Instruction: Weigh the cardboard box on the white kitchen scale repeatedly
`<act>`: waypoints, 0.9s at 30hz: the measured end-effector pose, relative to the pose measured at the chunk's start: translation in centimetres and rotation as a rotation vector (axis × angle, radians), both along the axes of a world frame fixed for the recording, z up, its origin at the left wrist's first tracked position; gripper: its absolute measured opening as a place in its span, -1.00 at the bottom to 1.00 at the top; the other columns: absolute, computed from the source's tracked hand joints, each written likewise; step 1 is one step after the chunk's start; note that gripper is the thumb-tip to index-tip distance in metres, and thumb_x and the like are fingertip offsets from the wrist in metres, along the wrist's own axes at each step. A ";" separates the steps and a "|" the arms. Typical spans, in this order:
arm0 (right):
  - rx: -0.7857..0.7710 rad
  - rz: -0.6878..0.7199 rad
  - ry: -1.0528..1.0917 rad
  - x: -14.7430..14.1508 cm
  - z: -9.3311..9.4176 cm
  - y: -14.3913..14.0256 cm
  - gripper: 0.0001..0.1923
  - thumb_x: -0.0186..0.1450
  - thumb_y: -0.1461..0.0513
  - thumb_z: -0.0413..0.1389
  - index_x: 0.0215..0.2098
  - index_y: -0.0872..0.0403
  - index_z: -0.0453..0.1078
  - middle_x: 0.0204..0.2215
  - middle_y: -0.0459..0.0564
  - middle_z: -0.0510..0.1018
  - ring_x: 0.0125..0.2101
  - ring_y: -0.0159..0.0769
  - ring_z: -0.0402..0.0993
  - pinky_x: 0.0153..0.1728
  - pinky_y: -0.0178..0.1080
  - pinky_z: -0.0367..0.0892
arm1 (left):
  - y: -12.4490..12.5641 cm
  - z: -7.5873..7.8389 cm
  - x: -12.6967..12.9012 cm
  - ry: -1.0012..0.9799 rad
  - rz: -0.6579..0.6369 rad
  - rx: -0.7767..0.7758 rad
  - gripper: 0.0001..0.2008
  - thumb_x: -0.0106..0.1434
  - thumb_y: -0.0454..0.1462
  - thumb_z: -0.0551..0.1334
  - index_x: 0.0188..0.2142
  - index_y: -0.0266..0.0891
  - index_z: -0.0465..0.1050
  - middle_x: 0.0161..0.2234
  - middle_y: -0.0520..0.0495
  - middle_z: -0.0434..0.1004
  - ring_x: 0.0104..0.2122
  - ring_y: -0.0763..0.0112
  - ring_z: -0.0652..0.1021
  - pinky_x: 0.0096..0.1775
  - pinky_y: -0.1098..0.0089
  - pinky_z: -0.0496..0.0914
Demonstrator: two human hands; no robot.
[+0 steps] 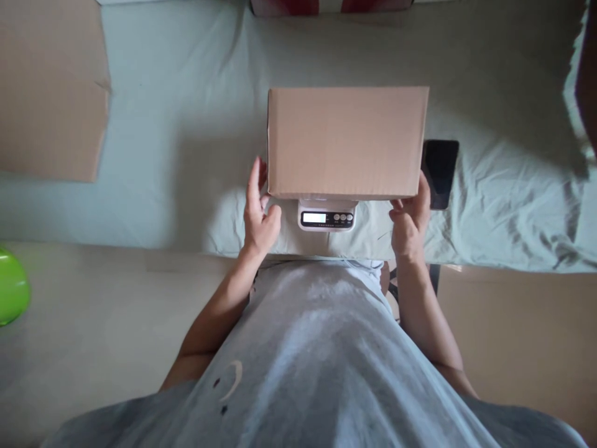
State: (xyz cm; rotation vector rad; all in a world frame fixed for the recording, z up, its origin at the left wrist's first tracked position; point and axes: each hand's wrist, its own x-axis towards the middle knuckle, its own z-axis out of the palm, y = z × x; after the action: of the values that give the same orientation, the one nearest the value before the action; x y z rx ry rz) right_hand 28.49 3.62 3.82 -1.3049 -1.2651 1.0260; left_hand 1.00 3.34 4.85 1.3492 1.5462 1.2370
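A closed brown cardboard box (347, 143) rests over a white digital scale (327, 227), hiding most of it. The scale's lit display and round buttons show at the front; the reading is too faint to make out. Beside the box's left front corner is my left hand (261, 218), open, with its fingers stretched out and the thumb apart. My right hand (411, 218) is at the right front corner, its fingers loosely spread around the edge and partly hidden by the box. Whether it presses on the cardboard I cannot tell.
A black phone (441, 174) lies just right of the box on the pale green cloth (186, 93). Flat cardboard (51, 93) covers the left end. A red and white item (331, 6) borders the far edge. Something bright green (12, 286) is at lower left.
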 end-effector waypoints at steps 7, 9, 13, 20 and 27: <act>0.012 0.018 -0.021 0.0 -0.1 0.3 -0.18 0.09 -0.24 0.07 0.26 -0.23 0.04 0.27 -0.04 0.25 0.29 0.06 0.18 0.19 0.20 0.24 | 0.0 -0.2 -0.1 -0.010 -0.023 0.016 -0.32 0.24 -0.30 0.15 0.31 0.08 0.00 0.37 0.02 0.06 0.37 0.17 0.12 0.24 0.16 0.31; 0.020 0.020 -0.004 0.0 -0.2 0.3 -0.18 0.08 -0.22 0.10 0.25 -0.23 0.06 0.26 -0.04 0.26 0.28 0.08 0.19 0.19 0.22 0.25 | -0.1 -0.3 0.0 -0.023 -0.030 0.039 -0.33 0.24 -0.30 0.14 0.31 0.09 0.00 0.38 0.03 0.05 0.37 0.19 0.13 0.24 0.17 0.31; 0.036 0.020 0.020 0.2 -0.5 0.3 -0.20 0.07 -0.21 0.11 0.24 -0.27 0.08 0.25 -0.08 0.26 0.28 0.07 0.17 0.20 0.22 0.23 | -0.1 -0.6 -0.1 -0.034 -0.031 0.048 -0.32 0.24 -0.31 0.15 0.30 0.11 0.01 0.38 0.04 0.06 0.37 0.24 0.14 0.23 0.23 0.32; 0.047 0.021 0.083 -0.4 -0.3 0.4 -0.26 0.05 -0.14 0.16 0.18 -0.26 0.17 0.09 -0.08 0.41 0.19 0.02 0.30 0.20 0.17 0.25 | 0.2 -0.6 0.2 -0.092 -0.067 -0.011 -0.29 0.19 -0.26 0.24 0.29 0.13 0.05 0.33 0.02 0.17 0.33 0.20 0.23 0.25 0.15 0.29; 0.078 -0.030 0.043 -1.1 2.2 3.9 -0.38 0.11 -0.11 0.06 0.14 -0.27 0.20 0.07 -0.10 0.39 0.13 -0.06 0.34 0.14 0.05 0.32 | 4.7 1.7 0.2 -0.159 -0.094 0.001 -0.25 0.18 -0.27 0.26 0.29 0.20 0.02 0.31 0.18 0.19 0.35 0.20 0.17 0.32 0.17 0.19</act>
State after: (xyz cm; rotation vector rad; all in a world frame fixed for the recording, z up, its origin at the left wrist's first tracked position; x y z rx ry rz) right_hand 27.36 7.53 6.01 -1.2330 -1.2378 0.9696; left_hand 1.17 8.02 6.51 1.2769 1.3574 1.2544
